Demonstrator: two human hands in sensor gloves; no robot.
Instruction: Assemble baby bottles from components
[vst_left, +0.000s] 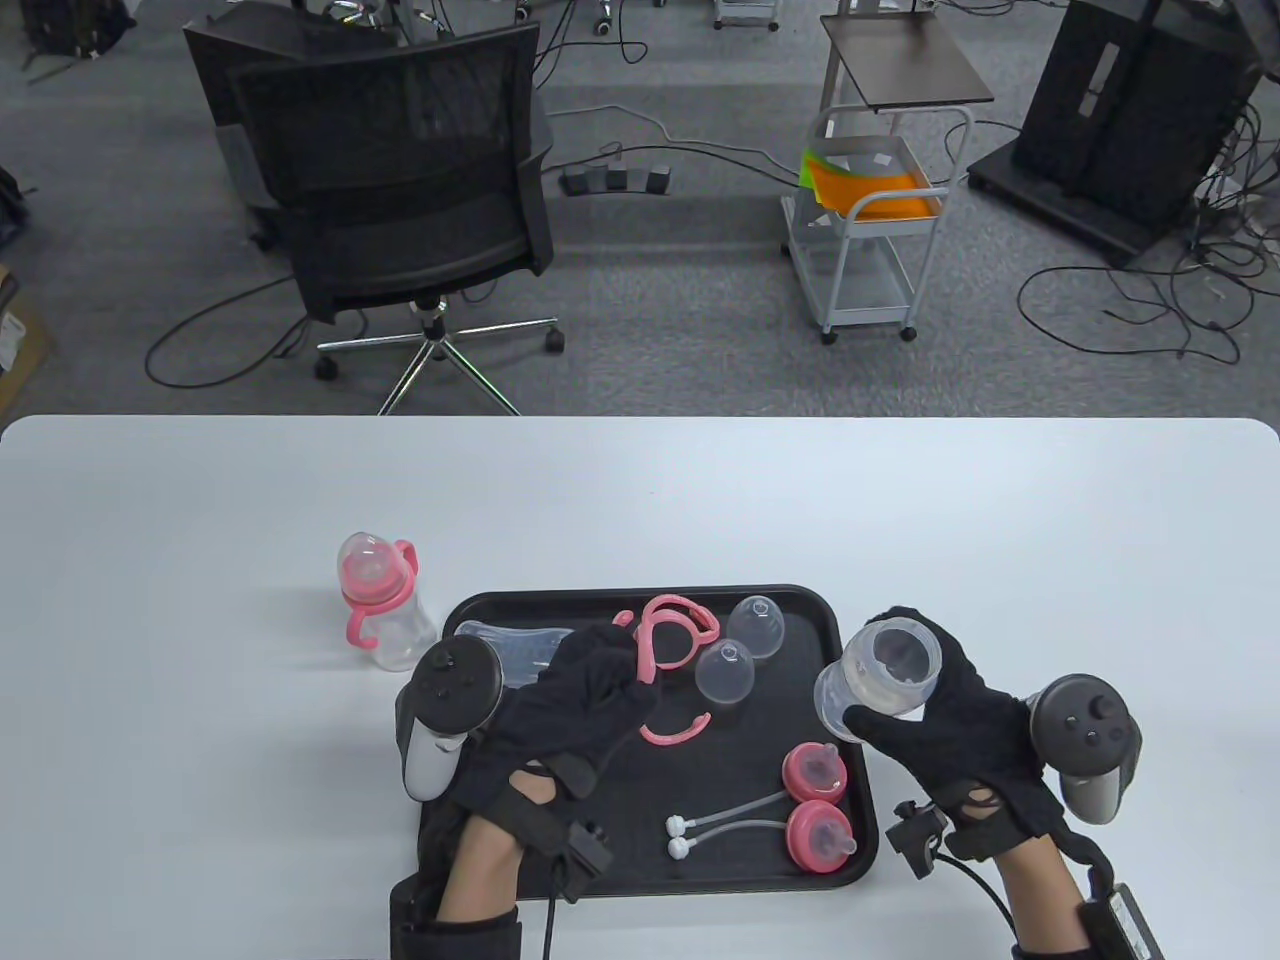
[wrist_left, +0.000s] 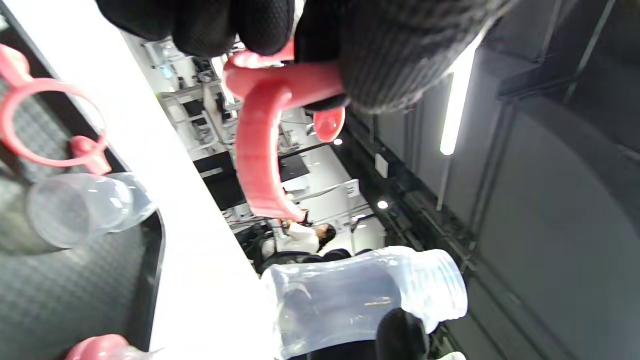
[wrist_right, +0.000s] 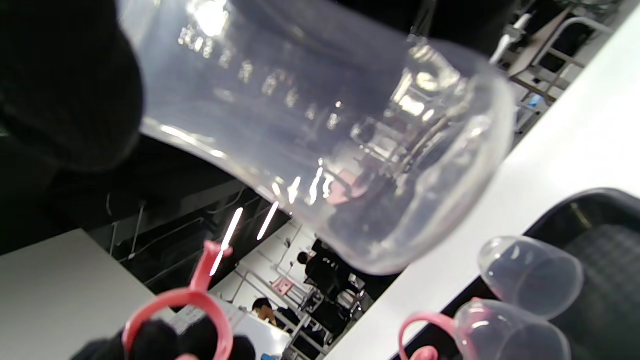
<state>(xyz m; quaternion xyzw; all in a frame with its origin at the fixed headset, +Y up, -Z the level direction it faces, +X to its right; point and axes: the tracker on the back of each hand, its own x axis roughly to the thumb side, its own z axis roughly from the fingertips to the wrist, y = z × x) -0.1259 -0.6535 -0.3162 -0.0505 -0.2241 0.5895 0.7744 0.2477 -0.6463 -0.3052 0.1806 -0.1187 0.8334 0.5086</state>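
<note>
left hand: pinching pink curved plastic handle ring | right hand: gripping clear plastic bottle body, just right of black tray

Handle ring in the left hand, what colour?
Pink. The handle ring pinched by the left hand shows best in the left wrist view.

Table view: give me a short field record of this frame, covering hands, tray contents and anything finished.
left hand: grips a pink handle ring above the tray
right hand: holds a clear bottle, open neck up
on tray: second handle ring, two clear caps, two pink nipple collars, two straws, another bottle body
finished: one assembled bottle standing left of tray
</note>
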